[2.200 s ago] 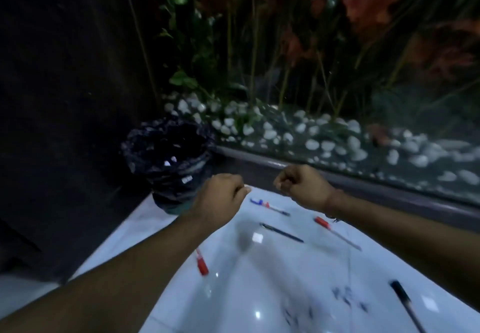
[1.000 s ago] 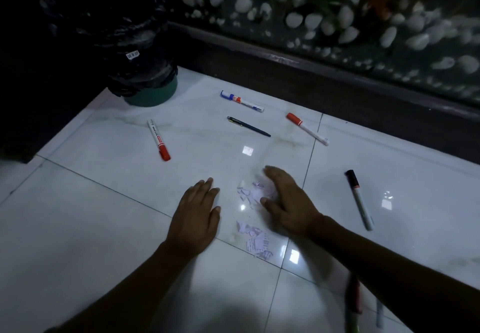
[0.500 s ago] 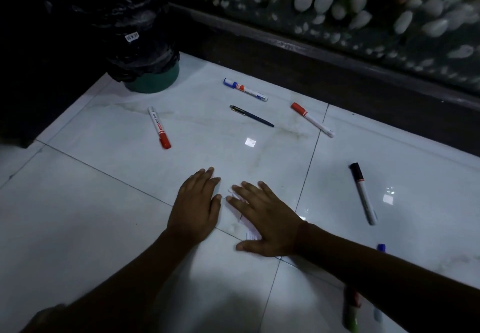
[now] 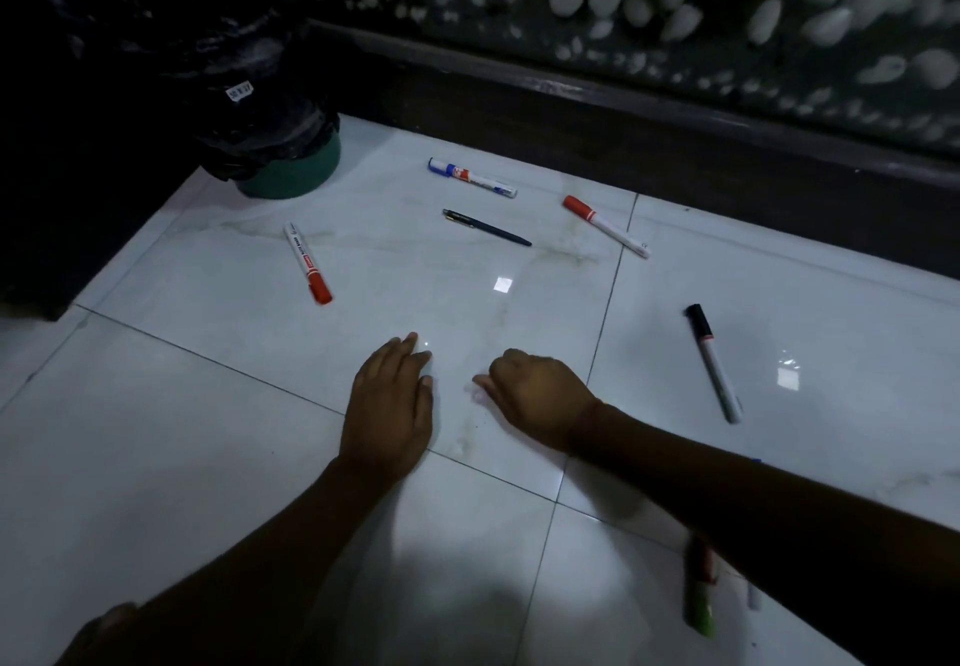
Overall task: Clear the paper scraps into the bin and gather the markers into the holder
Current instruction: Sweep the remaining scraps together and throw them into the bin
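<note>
My left hand (image 4: 389,405) lies flat on the white tile floor, fingers straight. Just to its right, my right hand (image 4: 535,395) is curled into a loose fist over the paper scraps (image 4: 479,396); only a pale sliver shows under the fingers. Beyond the hands lie a red-capped marker (image 4: 306,262), a blue-and-red marker (image 4: 471,177), a dark pen (image 4: 485,227) and another red-capped marker (image 4: 605,225). A black-capped marker (image 4: 711,361) lies to the right. The green bin (image 4: 291,171) with a black liner stands at the far left. No holder is in view.
A dark raised kerb (image 4: 623,135) runs along the back, with white pebbles (image 4: 675,15) behind it. A green-tipped marker (image 4: 701,603) lies blurred under my right forearm at the bottom right. A dark wall edges the floor on the left.
My right hand swept left over the scattered scraps and has now curled into a fist on them; no scraps lie loose on the tile. My left hand stayed flat.
</note>
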The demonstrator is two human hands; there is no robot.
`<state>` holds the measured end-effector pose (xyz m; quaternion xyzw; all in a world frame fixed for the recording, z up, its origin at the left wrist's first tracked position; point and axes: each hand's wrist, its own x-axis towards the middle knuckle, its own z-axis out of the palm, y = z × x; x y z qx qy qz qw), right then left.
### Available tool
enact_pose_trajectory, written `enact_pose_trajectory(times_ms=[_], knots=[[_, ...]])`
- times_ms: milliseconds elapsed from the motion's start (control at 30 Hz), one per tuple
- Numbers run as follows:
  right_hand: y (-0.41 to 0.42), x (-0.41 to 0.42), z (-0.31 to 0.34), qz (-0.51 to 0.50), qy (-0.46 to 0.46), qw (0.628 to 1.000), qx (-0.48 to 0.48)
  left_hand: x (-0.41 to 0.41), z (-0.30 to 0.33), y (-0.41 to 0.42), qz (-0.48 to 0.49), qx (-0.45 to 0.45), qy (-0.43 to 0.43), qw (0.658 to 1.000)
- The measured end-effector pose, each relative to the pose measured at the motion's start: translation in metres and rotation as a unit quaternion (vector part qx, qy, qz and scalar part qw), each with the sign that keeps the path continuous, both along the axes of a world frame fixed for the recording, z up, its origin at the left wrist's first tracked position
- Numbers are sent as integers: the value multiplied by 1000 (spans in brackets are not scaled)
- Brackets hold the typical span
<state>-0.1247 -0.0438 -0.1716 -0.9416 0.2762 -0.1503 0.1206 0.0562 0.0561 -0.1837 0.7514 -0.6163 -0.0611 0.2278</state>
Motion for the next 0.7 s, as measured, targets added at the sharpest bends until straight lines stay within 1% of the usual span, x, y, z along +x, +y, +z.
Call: enact_pose_trajectory(times_ms=[67, 133, 233, 267, 333, 400, 467, 533, 600, 633, 700], knots=[[-8, 1, 13, -41, -37, 996, 76, -8, 4, -3, 17, -2, 8, 1000], [-15, 1, 26, -116, -101, 973, 172, -17, 8, -5, 5, 9, -4, 1000], [-22, -6, 33, -216, -173, 924, 266, -36, 9, -5, -33, 30, -48, 998], [-23, -10, 34, -255, -187, 901, 298, -40, 7, -5, -38, 31, -47, 998], [-27, -21, 32, -315, -195, 864, 342, -44, 2, -8, -31, 14, -17, 999], [-26, -32, 31, -344, -179, 850, 356, -43, -4, -12, -19, -15, 13, 1000], [-22, -41, 28, -355, -172, 847, 358, -40, -6, -16, -13, -16, 28, 999], [-19, -48, 23, -369, -174, 840, 359, -37, -1, -20, -21, -4, 24, 999], [-18, -50, 21, -374, -169, 839, 358, -29, 2, -25, -35, -12, 13, 999], [-17, -50, 19, -373, -166, 839, 359, -23, 4, -26, -26, -18, 26, 999], [-16, -50, 19, -367, -168, 841, 362, -12, 11, -25, 7, -22, 102, 994]])
